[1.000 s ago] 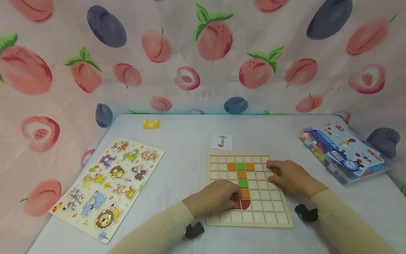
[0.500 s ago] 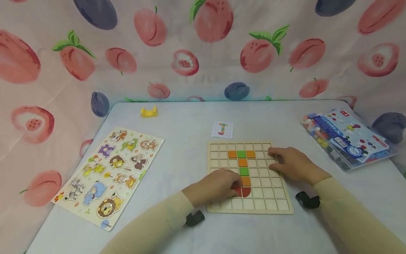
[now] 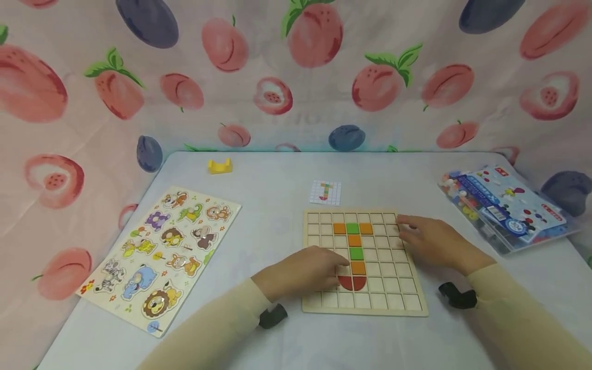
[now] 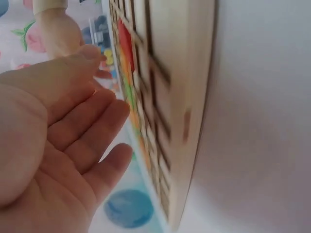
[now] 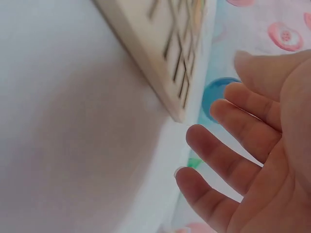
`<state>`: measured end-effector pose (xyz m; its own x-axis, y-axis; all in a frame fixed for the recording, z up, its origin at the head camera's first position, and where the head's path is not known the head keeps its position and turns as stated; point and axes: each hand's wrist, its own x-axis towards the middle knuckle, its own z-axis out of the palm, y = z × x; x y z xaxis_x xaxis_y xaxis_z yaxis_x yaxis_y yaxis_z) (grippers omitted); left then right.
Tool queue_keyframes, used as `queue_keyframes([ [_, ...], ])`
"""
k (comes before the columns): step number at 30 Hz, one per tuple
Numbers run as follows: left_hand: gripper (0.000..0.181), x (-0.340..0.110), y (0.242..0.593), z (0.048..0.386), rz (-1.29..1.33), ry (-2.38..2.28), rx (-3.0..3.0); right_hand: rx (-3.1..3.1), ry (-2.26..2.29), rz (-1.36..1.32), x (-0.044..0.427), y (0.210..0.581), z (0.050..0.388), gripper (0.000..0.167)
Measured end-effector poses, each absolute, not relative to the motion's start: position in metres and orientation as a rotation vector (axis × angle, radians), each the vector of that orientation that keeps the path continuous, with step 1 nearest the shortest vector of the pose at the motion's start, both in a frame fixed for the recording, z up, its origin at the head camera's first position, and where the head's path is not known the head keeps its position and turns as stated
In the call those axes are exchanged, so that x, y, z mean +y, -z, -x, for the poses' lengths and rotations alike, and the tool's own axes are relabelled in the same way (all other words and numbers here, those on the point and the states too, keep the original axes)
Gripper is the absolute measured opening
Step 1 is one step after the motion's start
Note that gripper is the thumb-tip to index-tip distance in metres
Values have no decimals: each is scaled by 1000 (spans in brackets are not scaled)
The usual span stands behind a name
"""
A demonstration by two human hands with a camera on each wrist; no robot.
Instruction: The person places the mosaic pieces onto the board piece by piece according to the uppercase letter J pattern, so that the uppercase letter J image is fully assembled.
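Observation:
A wooden grid board (image 3: 393,298) lies on the table. In its cells, orange and green square tiles (image 3: 354,240) form a T shape, and two red quarter-round tiles (image 3: 358,283) sit at the foot of the stem. My left hand (image 3: 302,272) hovers over the board's left part beside the red tiles; in the left wrist view its fingers (image 4: 92,126) are loosely bent and hold nothing. My right hand (image 3: 437,244) is by the board's upper right edge, its fingers (image 5: 214,150) relaxed and holding nothing in the right wrist view.
A small pattern card (image 3: 325,192) lies behind the board. An animal puzzle board (image 3: 180,282) is at left, with a yellow bracket-shaped piece (image 3: 220,166) behind it. A clear plastic box (image 3: 509,208) of colourful parts stands at right.
My left hand has drawn back to the left from the red tiles, uncovering both. The right hand has shifted slightly right, off the board's edge cells. The head view has tilted a little.

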<state>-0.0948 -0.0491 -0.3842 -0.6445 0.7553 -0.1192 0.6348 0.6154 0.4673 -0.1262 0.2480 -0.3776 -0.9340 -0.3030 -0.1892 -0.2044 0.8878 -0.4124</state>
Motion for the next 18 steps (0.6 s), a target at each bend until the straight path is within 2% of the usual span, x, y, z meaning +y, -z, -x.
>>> queue_keyframes([
  [6, 55, -67, 370, 101, -1007, -609, 2542, 2863, 557, 466, 253, 366, 123, 50],
  [12, 78, -89, 358, 112, -914, -643, 2623, 2908, 497, 510, 255, 360, 121, 56],
  [18, 94, -106, 354, 122, -810, -552, 2798, 2999, 401, 491, 254, 360, 116, 63],
])
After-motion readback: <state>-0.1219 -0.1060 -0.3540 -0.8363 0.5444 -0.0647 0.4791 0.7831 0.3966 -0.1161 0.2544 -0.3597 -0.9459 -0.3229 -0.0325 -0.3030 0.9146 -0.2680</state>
